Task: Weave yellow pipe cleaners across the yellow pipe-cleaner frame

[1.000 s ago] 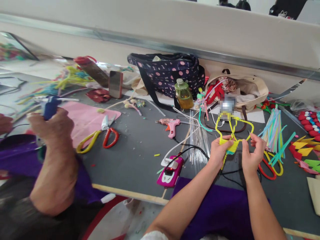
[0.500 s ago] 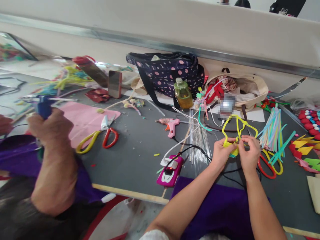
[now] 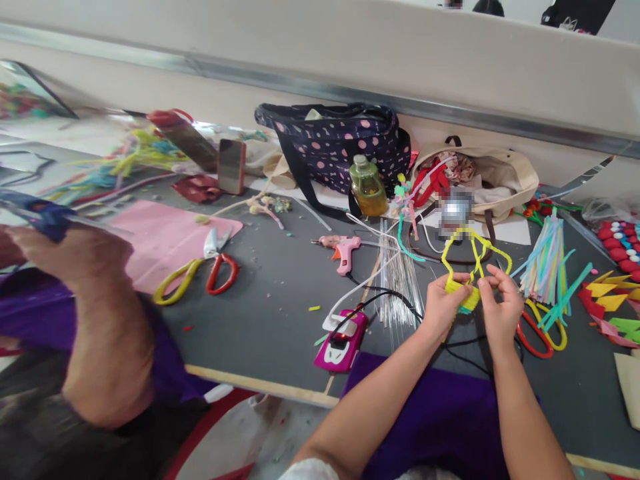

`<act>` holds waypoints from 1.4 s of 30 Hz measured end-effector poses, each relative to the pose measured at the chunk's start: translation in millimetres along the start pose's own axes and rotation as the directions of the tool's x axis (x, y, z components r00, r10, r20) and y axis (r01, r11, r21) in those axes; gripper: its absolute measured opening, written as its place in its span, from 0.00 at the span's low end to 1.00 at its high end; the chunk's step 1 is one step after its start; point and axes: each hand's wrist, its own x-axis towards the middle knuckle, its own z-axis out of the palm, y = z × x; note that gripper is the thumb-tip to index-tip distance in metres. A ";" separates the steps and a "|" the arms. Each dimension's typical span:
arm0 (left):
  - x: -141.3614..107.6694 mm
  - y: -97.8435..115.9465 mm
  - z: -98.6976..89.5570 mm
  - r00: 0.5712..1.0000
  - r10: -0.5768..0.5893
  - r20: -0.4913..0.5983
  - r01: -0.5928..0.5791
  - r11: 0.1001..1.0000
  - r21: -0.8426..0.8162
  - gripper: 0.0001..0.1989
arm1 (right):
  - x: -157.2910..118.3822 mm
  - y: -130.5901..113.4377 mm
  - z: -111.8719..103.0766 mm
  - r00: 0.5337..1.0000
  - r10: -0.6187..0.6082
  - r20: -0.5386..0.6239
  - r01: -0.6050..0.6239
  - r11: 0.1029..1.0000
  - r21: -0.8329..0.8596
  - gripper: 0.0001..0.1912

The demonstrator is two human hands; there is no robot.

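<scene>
My left hand (image 3: 443, 301) is closed on a yellow pipe-cleaner piece (image 3: 465, 293), its thumb pressing the tightly wound lower part. Loops of bent yellow stem rise above that part, and a bit of green shows at its bottom. Close on the piece's right side, my right hand (image 3: 503, 299) has its thumb and fingers apart, the thumb tip by the yellow strands. Beneath and beside my right hand lie scissors (image 3: 537, 333) with red and yellow handles. A bundle of pastel pipe cleaners (image 3: 545, 260) stands just to the right.
A pink glue gun (image 3: 344, 250), silvery wires (image 3: 400, 280) and a magenta power box (image 3: 343, 343) with black cable lie left of my hands. Behind are a bottle (image 3: 367, 187), a dotted bag (image 3: 340, 140) and a beige bag (image 3: 520, 177). A co-worker's arm (image 3: 107, 320) is at left.
My right thumb and fingers have spread from their pinch at the yellow strands. My left hand keeps its hold. The co-worker's hand with the blue tool has moved left.
</scene>
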 end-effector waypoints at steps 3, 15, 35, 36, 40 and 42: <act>1.0 0.5 -0.6 1.000 -0.008 0.010 0.009 0.999 -0.031 0.13 | -0.5 -4.3 -1.2 0.998 -0.058 -0.010 0.057 0.997 -0.043 0.16; 3.8 -1.7 -3.4 0.998 -0.049 0.045 0.054 0.994 -0.100 0.15 | -4.7 -17.3 -1.3 0.936 -0.346 -0.065 0.339 0.936 -0.098 0.13; -1.0 0.7 -4.3 0.992 0.125 0.005 -0.125 0.992 0.017 0.11 | -7.5 -15.1 -0.7 0.925 -0.370 -0.091 0.356 0.924 -0.138 0.15; -1.1 0.9 -4.3 0.992 0.123 -0.005 -0.123 0.992 0.010 0.11 | -7.1 -15.5 -0.3 0.940 -0.326 -0.103 0.316 0.943 -0.105 0.15; -1.1 0.1 -3.5 0.996 0.087 -0.013 -0.087 0.996 -0.016 0.11 | -6.7 -17.2 -0.5 0.963 -0.246 -0.110 0.243 0.969 -0.041 0.06; -1.0 -0.3 -2.9 0.997 0.072 -0.008 -0.072 0.997 -0.029 0.12 | -7.4 -17.9 -1.6 0.956 -0.274 -0.105 0.272 0.962 -0.034 0.04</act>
